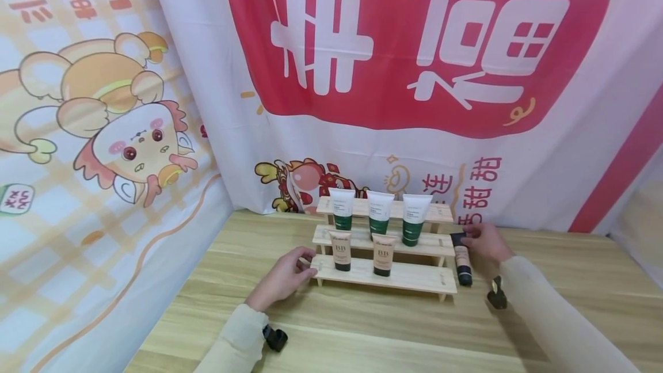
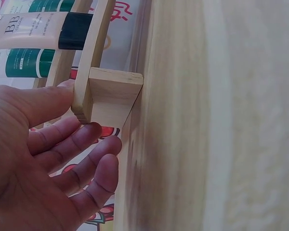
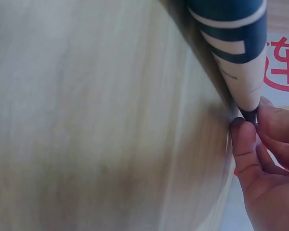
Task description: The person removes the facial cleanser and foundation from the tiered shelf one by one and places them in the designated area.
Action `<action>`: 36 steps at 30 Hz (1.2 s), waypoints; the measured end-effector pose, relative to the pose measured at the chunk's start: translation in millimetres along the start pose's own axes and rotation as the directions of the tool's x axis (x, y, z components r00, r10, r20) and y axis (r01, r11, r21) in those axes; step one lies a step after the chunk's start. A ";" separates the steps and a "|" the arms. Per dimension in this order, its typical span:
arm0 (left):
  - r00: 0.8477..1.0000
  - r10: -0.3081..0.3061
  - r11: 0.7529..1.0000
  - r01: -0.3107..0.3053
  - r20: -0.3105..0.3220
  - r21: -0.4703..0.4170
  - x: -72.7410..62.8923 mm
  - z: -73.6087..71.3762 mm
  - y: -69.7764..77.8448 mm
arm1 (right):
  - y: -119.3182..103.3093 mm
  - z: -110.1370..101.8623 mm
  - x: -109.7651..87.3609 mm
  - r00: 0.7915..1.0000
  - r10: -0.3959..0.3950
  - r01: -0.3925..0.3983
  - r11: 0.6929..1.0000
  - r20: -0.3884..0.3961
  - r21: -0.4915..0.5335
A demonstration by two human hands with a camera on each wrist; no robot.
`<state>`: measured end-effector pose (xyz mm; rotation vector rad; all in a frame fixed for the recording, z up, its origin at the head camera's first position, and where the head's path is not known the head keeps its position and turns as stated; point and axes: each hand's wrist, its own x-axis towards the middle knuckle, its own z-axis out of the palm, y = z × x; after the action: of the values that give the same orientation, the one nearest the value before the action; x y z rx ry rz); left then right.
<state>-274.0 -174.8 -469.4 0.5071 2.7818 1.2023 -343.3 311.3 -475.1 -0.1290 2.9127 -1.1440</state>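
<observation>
Now our right hand (image 1: 487, 242) pinches a beige-and-black plastic tube (image 1: 463, 261) by its flat dark end, just beside the pale wooden three-step stand (image 1: 414, 281). Our left hand (image 1: 284, 278) holds the stand's left end. We guess the tube is light, squishy, best pinched there.

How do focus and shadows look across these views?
Head view: bright, a soft shadow on the table beside the right sleeve; left wrist view: dimmer, left hand and shelf fairly crisp; right wrist view: table grain blurred, darker shadow beside the right hand.
</observation>
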 end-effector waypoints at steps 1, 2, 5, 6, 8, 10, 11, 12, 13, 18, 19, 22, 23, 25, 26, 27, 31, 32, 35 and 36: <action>1.000 -0.002 1.000 0.002 0.001 0.000 0.1 0.0 0.4 | 0.9 -0.1 -0.5 1.000 0.001 -0.001 1.000 -0.001 0.000; 1.000 -0.001 1.000 0.001 0.001 0.000 0.3 0.1 0.7 | 1.6 -0.6 -1.1 1.000 0.006 -0.006 1.000 -0.001 -0.003; 1.000 -0.002 1.000 0.002 0.005 0.001 0.7 0.6 1.4 | 3.5 -3.2 -3.4 0.999 0.038 -0.038 0.999 0.003 -0.002; 1.000 -0.003 1.000 0.003 0.006 0.001 0.8 0.7 1.7 | 3.6 -4.6 -4.6 0.999 0.046 -0.046 0.999 0.002 -0.002; 1.000 -0.003 1.000 0.003 0.009 0.003 1.2 1.0 1.8 | 3.2 -8.0 -7.6 0.999 0.050 -0.050 0.999 -0.008 0.005; 1.000 -0.002 1.000 0.002 0.010 0.005 1.7 1.1 1.6 | 1.4 -12.1 -11.1 0.999 0.031 -0.031 0.999 -0.025 0.017; 1.000 0.000 1.000 0.000 0.010 0.006 1.9 1.1 1.4 | 0.1 -14.0 -12.6 0.999 0.015 -0.014 1.000 -0.041 0.021; 1.000 0.001 1.000 -0.001 0.010 0.006 2.1 1.2 1.0 | -1.3 -16.1 -14.2 0.998 -0.008 0.009 1.000 -0.054 0.022; 1.000 0.004 1.000 -0.004 0.010 0.005 2.3 1.2 0.7 | -2.9 -18.1 -15.4 0.997 -0.027 0.029 0.999 -0.068 0.024; 1.000 0.010 1.000 -0.010 0.007 0.006 2.4 0.9 -1.8 | -16.5 -27.4 -22.0 0.986 -0.108 0.107 0.994 -0.126 -0.016; 1.000 0.008 1.000 -0.008 0.006 0.006 2.4 0.9 -1.9 | -20.8 -29.5 -23.6 0.984 -0.116 0.113 0.993 -0.136 -0.030; 1.000 0.004 1.000 -0.004 0.007 0.006 2.2 0.9 -1.7 | -37.2 -37.9 -30.6 0.975 -0.147 0.136 0.988 -0.167 -0.072; 1.000 0.002 1.000 -0.002 0.008 0.005 2.2 0.9 -1.1 | -44.1 -41.3 -33.9 0.972 -0.151 0.140 0.987 -0.178 -0.075; 1.000 0.000 1.000 0.000 0.010 0.001 2.1 1.1 -0.3 | -59.2 -48.4 -41.0 0.964 -0.166 0.151 0.985 -0.207 -0.084; 1.000 0.000 1.000 0.000 0.010 0.001 2.0 1.1 -0.1 | -67.3 -51.5 -45.0 0.958 -0.176 0.160 0.983 -0.225 -0.088; 1.000 -0.001 1.000 0.001 0.010 0.001 2.0 1.2 0.1 | -75.7 -54.1 -49.1 0.953 -0.183 0.166 0.982 -0.241 -0.086; 1.000 -0.007 1.000 0.007 0.007 0.006 1.3 1.0 -0.1 | -108.3 -56.5 -66.9 0.922 -0.227 0.221 0.974 -0.313 -0.055; 1.000 -0.009 1.000 0.009 0.007 0.008 1.1 0.8 -0.1 | -115.7 -54.9 -70.9 0.908 -0.252 0.251 0.967 -0.334 -0.046; 1.000 -0.013 1.000 0.013 0.006 0.007 0.5 0.3 0.3 | -134.5 -45.4 -79.7 0.843 -0.373 0.386 0.921 -0.387 -0.047; 1.000 -0.014 1.000 0.014 0.006 0.007 0.2 0.2 0.5 | -139.4 -40.7 -81.3 0.813 -0.423 0.441 0.896 -0.400 -0.052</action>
<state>-273.9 -174.3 -469.2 0.4904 2.7809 1.1868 -253.7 243.7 -352.2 -0.6707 3.3234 -1.4417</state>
